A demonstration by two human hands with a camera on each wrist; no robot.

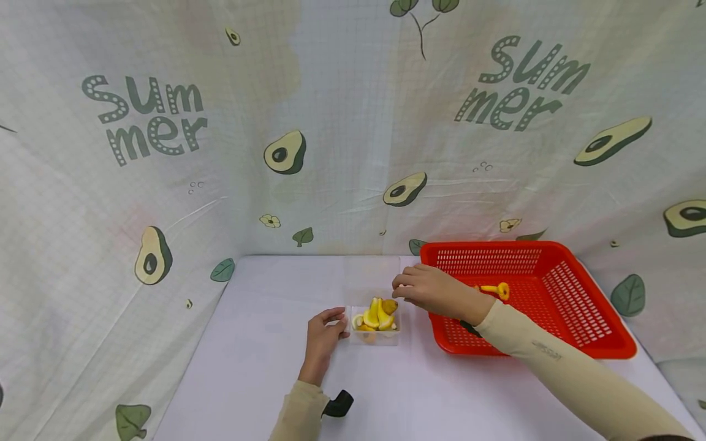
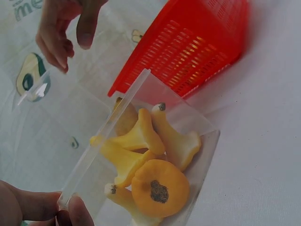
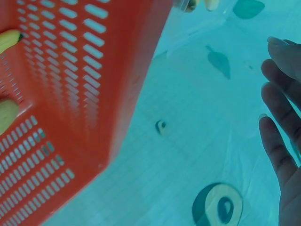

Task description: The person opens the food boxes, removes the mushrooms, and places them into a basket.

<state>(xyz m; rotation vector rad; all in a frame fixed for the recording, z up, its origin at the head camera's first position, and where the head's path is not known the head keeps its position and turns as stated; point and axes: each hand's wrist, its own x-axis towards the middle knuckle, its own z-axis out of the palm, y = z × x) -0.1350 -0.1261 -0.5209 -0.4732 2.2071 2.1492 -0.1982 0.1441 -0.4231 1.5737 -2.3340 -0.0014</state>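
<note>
A small clear plastic box (image 1: 386, 339) stands near the middle of the table, holding several yellow mushroom-shaped pieces (image 1: 371, 315). My left hand (image 1: 324, 343) pinches the box's left edge between thumb and finger. In the left wrist view, trumpet-like stems and one round orange cap (image 2: 161, 188) with a dark centre show through the clear wall. Between the box and the red basket (image 1: 592, 352), my right hand (image 1: 427, 286) hovers over the box's right rear side. Its fingers (image 3: 277, 150) are loosely bent, with nothing in them.
Yellow pieces (image 1: 502, 290) lie in the red basket, partly hidden by my right forearm. A clear lid (image 1: 372, 269) extends behind the box. Close behind the table hangs a white cloth (image 1: 342, 122) printed with avocados.
</note>
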